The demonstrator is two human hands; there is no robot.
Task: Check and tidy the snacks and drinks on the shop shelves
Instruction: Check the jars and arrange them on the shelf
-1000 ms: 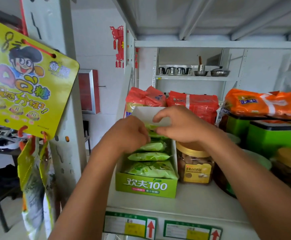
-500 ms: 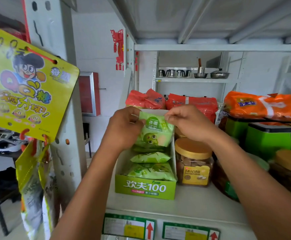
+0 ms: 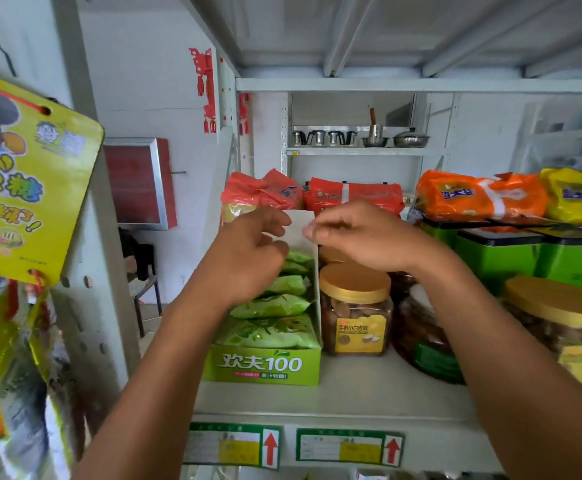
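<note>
Card (image 3: 30,188), yellow with a cartoon face, hangs at 9 o'clock in the view. At centre a green box (image 3: 265,367) stands on the shelf (image 3: 352,393), open on top and filled with green packets (image 3: 272,306) stacked front to back. Its white flap (image 3: 298,230) stands up at 12 o'clock of the box. Left hand (image 3: 248,254) hovers over the rear packets, at 8 o'clock of the flap, fingers curled with their tips at the flap's left edge; whether they grip anything cannot be told. Right hand (image 3: 365,237) is at 3 o'clock of the flap, knuckles up, its fingertips (image 3: 312,233) pinching the flap's upper right edge. Both forearms rise from the bottom of the view and converge on the flap. Just beside the box, at its 3 o'clock, is a clear jar (image 3: 355,306) with a gold lid and brown snacks inside. Red bags (image 3: 352,195) lie at 12 o'clock of the hands. Green tins (image 3: 497,258) with an orange bag (image 3: 480,195) on top sit at 3 o'clock in the view.
</note>
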